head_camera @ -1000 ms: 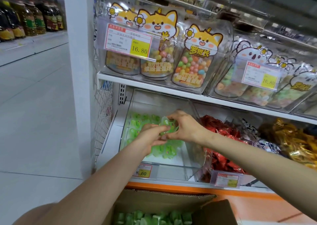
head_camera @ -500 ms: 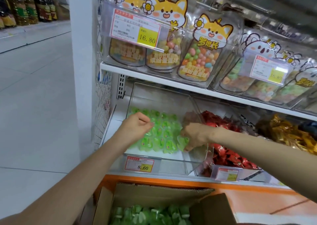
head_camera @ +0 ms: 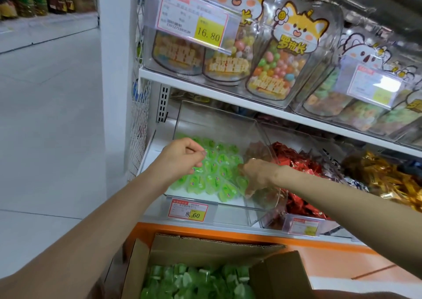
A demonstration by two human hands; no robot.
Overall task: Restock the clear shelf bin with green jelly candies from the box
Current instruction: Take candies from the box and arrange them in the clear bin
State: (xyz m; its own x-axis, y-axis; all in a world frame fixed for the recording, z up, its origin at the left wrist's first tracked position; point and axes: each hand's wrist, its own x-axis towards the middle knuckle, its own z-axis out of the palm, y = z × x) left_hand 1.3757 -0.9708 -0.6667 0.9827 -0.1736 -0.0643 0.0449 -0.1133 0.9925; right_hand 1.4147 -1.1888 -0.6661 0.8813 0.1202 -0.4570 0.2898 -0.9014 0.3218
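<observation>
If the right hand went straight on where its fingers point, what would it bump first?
Probably the green jelly candies in the clear bin. The right hand points down and left at the pile's near corner, though depth is hard to judge.

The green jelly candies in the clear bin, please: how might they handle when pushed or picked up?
The green jelly candies look glossy, so probably slippery. They lie loose in the clear bin; a push likely shifts several.
</observation>
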